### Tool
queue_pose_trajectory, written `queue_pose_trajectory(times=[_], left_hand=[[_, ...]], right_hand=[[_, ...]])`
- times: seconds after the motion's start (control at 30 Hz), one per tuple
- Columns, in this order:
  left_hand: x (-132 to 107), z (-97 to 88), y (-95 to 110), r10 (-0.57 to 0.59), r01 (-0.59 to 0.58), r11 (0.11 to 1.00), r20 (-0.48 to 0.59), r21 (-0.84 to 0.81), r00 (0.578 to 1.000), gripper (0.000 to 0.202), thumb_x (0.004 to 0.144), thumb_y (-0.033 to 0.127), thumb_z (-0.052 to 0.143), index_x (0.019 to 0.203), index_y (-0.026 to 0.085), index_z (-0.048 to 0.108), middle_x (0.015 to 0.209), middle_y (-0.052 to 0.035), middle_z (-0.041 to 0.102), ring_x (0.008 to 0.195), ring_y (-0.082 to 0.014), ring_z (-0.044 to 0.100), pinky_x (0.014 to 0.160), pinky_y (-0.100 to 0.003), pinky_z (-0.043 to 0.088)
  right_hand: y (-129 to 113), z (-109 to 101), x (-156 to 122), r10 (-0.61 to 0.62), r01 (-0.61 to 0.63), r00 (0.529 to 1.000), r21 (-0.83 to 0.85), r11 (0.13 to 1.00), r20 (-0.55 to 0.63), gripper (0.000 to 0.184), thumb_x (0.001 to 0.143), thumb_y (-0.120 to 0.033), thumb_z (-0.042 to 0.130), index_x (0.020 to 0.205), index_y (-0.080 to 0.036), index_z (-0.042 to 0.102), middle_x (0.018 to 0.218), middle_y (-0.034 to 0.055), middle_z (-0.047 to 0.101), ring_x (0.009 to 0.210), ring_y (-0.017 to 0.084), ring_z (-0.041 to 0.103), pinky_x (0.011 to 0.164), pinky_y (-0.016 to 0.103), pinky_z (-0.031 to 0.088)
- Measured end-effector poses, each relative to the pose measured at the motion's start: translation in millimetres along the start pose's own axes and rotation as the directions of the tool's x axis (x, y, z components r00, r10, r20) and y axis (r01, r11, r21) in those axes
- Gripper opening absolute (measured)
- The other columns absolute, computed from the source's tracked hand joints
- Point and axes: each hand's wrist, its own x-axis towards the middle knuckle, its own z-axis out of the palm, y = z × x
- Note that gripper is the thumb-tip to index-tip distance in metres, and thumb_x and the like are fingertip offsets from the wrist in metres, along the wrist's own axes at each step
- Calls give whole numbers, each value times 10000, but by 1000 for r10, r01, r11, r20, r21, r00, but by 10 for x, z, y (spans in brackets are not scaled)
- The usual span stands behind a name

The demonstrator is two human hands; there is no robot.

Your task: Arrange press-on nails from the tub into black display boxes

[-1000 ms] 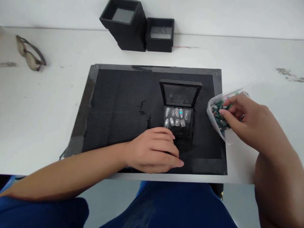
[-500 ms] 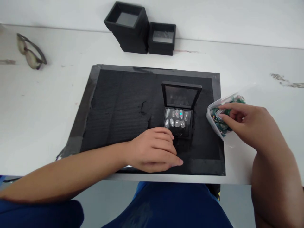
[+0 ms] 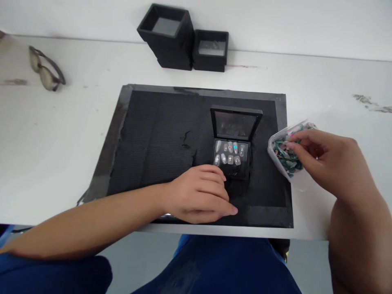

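Note:
A small black display case (image 3: 232, 173) stands on the black mat with its clear-windowed lid (image 3: 235, 123) raised. Two rows of decorated false nails (image 3: 230, 159) lie inside, most silvery or clear, one with a bright turquoise spot. My left hand (image 3: 200, 196) rests on the mat at the case's front left corner, holding nothing, its fingers loosely extended. At the right, my right hand (image 3: 324, 157) reaches over a clear plastic tub (image 3: 275, 162) of glossy green and pale pieces (image 3: 289, 161). Its thumb and index finger are pinched; whatever is between them is too small to make out.
The black mat (image 3: 159, 134) has taped edges and a tear near its middle. Behind it stand a tall stack of black cases (image 3: 176, 51) and a shorter stack (image 3: 210, 61). Sunglasses (image 3: 45, 71) lie at the far left of the white table (image 3: 76, 122).
My right hand has shifted slightly right and up over the tub, its fingertips still pinched together. The left hand and case stay put; the whole view has moved a little.

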Motion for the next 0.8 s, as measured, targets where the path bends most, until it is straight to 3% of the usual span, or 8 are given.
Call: queue_pose_trajectory(times=[0.13,0.3,0.4,0.47,0.53,0.7,0.8], left_hand=[[-4,9,4,28,-28,1000,-10,12,1000,167,901,187,643,1050,186,720,838,11,781,818,-147,713,891,-318,570],[-10,8,13,47,-31,993,-143,110,989,152,876,215,670,1015,221,732,783,25,778,949,-192,715,852,-327,577],[6,5,18,39,-19,993,-169,117,985,124,880,215,673,989,225,730,754,28,773,936,-188,720,828,-315,585],[15,10,17,42,-25,994,-166,104,985,120,872,203,684,982,214,729,747,26,770,921,-187,722,829,-308,598],[17,20,10,35,-24,997,-152,78,988,126,873,192,684,991,200,725,759,18,771,906,-179,724,856,-303,612],[12,32,-5,-1,5,999,-91,44,996,143,884,201,680,1020,200,721,797,0,776,960,-196,731,859,-325,625],[15,21,-7,16,-10,998,-95,62,995,137,882,201,676,1008,200,729,869,-18,781,996,-202,726,871,-326,633]], right_hand=[[-66,7,-57,-50,86,987,242,967,-152,114,863,-317,724,950,-246,745,804,-8,719,641,113,601,570,265,480],[-192,-5,-172,-51,186,960,491,851,-276,147,805,-177,793,924,-253,754,830,9,727,742,147,660,646,301,535],[-239,-44,-236,-64,188,980,758,625,-190,123,857,-171,749,952,-247,732,774,19,687,680,160,651,568,317,551],[-243,-69,-259,-130,116,989,906,408,-68,97,916,-215,689,994,-270,707,694,8,648,637,181,667,452,306,536],[-230,-81,-270,-220,30,975,967,254,27,114,951,-240,640,1038,-299,683,672,0,647,629,192,696,392,285,530],[-215,-83,-281,-298,-52,951,993,105,81,104,965,-230,607,1047,-289,633,689,-15,650,528,134,652,402,250,534],[-244,-82,-262,-296,-65,951,995,78,85,99,976,-234,584,1051,-287,620,693,-15,633,595,143,664,419,249,547]])
